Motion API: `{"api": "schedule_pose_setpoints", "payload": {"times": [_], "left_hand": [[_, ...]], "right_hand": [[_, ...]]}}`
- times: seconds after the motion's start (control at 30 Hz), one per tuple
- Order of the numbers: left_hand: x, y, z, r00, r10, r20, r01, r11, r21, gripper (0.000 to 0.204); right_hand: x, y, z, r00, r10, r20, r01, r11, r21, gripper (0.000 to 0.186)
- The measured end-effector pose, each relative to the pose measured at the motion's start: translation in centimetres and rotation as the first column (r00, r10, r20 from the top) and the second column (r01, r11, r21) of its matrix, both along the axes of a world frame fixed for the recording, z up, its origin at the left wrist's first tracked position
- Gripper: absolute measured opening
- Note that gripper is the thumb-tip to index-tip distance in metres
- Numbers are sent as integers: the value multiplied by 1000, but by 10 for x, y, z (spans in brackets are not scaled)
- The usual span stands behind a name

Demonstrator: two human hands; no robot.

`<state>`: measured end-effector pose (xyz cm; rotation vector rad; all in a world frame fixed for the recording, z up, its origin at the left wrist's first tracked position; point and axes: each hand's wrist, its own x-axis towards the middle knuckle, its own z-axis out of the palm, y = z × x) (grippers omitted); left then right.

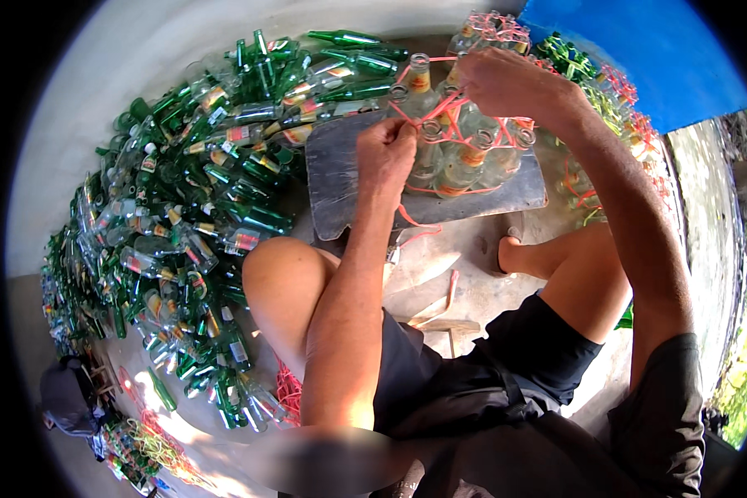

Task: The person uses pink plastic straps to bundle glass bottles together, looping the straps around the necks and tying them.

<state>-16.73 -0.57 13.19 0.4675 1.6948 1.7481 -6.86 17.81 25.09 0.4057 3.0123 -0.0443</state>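
Observation:
A bundle of clear glass bottles (461, 172) stands upright on a dark, worn board (332, 158), with pink plastic strap (454, 112) wound between and around the necks. At the bundle's left side my left hand (383, 162) is closed, thumb and finger pinching the strap beside a bottle neck. My right hand (515, 85) reaches over the far right of the bundle. Its fingers curl down around the strap, and their tips are partly hidden behind the hand and bottles. A loose strap end hangs off the board's near edge below my left hand.
A large heap of green and clear bottles (224, 178) fills the left side along the wall. More strapped bundles (490, 33) stand behind and to the right. A blue panel (639, 58) is at the far right. Pink strap (287, 390) lies coiled beside my left leg.

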Motion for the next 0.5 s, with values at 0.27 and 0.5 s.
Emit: {"api": "schedule_pose_setpoints", "payload": {"times": [0.27, 0.5], "left_hand": [[-2, 0, -4, 1000, -9, 3, 9, 999, 46, 16], [1, 5, 0, 999, -12, 37, 10, 999, 33, 15]], "right_hand": [[-11, 13, -4, 999, 7, -51, -11, 997, -82, 16], [-29, 21, -5, 997, -72, 22, 75, 981, -178, 8]]}}
